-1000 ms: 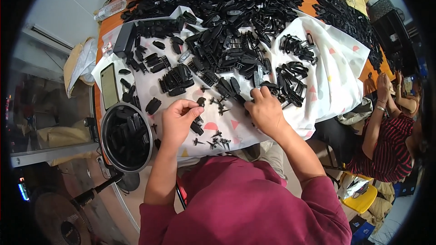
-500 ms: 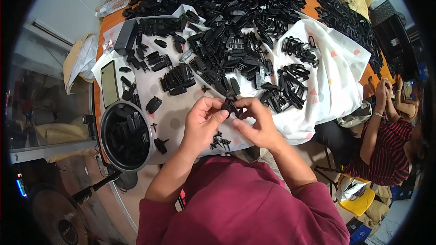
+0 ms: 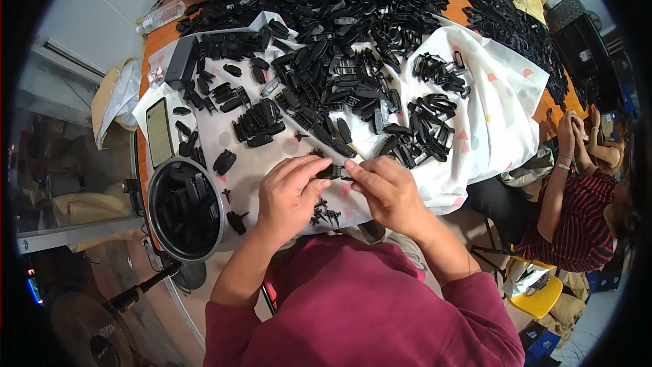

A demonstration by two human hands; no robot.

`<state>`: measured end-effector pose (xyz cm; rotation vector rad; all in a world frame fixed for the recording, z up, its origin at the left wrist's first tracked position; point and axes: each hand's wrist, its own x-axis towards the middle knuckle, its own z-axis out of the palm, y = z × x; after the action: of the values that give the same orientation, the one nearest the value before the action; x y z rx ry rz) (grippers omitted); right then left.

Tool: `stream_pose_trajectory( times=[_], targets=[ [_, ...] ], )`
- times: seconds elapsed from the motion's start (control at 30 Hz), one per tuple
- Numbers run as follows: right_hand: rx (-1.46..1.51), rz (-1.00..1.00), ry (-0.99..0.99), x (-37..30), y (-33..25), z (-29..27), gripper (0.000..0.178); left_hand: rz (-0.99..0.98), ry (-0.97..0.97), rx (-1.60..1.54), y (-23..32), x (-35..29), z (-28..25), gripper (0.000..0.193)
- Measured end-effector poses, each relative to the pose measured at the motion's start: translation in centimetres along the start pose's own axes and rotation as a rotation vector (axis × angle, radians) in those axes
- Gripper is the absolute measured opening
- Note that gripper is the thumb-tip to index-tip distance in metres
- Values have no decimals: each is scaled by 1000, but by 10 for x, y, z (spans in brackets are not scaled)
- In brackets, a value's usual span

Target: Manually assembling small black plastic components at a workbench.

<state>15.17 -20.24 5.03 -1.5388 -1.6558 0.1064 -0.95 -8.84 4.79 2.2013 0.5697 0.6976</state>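
Between my two hands, over the near part of the cloth, is a small black plastic part (image 3: 331, 172). My left hand (image 3: 288, 189) pinches its left end between thumb and fingers. At its right end my right hand (image 3: 386, 189) is closed on it, fingertips pressing down from above. The fingers cover much of the part. Several small black pronged pieces (image 3: 326, 214) lie on the cloth just under my hands. Beyond my fingers spreads a loose heap of black plastic parts (image 3: 346, 88), some in rows.
A round metal bowl (image 3: 219, 231) of black parts stands at the left, beside a phone (image 3: 159, 134) and a dark box (image 3: 182, 62). The patterned white cloth (image 3: 499, 109) covers the orange table (image 3: 155, 42). Another person (image 3: 570, 211) sits at the right. A fan (image 3: 92, 326) stands lower left.
Both hands have turned so their backs face up more, and the black part now lies flatter between them. The right fingers have moved over it. The whole view has shifted slightly.
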Motion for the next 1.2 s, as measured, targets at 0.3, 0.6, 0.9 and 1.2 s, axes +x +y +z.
stream_pose_trajectory(
  times=[0.3,0.6,0.9,1.2],
  targets=[
    [49,103,97,-12,-13,25,40,-509,220,-1114,2,-21,44,29],
    [822,829,21,-28,-20,31,20,-567,68,-1142,-8,-31,35,23],
    [-101,517,44,-12,34,22,16,-200,7,207,-45,34,21,16],
    [-457,333,-170,-5,46,-20,16,40,-261,542,-53,48,25,14]
  ],
)
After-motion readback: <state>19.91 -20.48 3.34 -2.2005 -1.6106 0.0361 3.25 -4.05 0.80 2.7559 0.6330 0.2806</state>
